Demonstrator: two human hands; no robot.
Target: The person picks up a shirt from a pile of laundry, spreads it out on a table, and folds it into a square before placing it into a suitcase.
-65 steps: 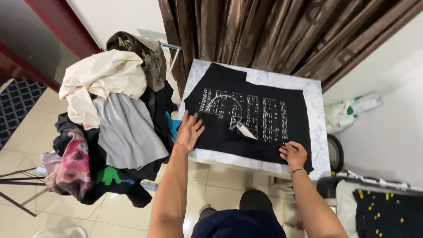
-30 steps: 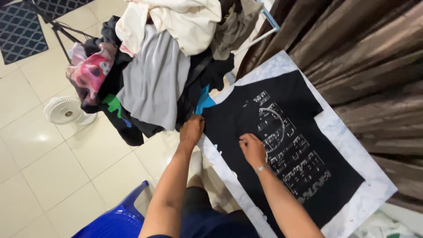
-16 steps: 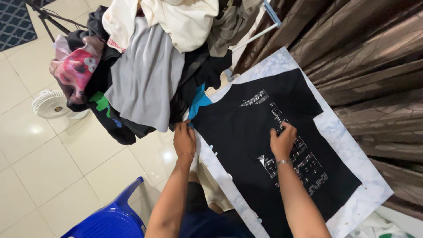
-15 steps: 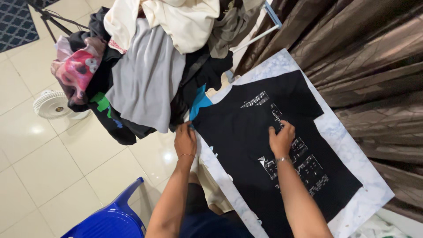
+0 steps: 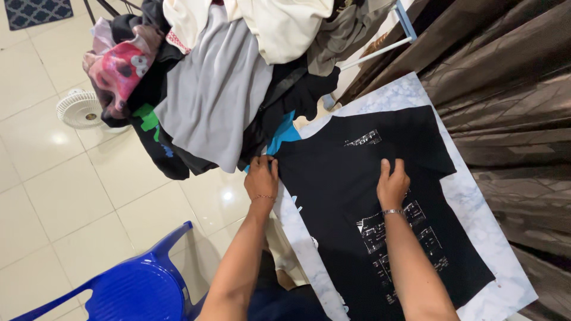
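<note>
— Shirt (image 5: 351,196): where is it?
— Flat on the table (image 5: 476,196), black. My left hand (image 5: 262,178) pinches its corner at the edge; my right hand (image 5: 392,184) presses flat, fingers together, mid-shirt. Clothes pile (image 5: 220,77) just beside.

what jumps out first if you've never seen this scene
A black t-shirt with a white print lies flat on a marbled table, both hands on it: the left hand at its near edge, the right hand flat in the middle. Just left of the table, a big heap of clothes hangs piled over a rack, and a blue chair sits at bottom left.
</note>
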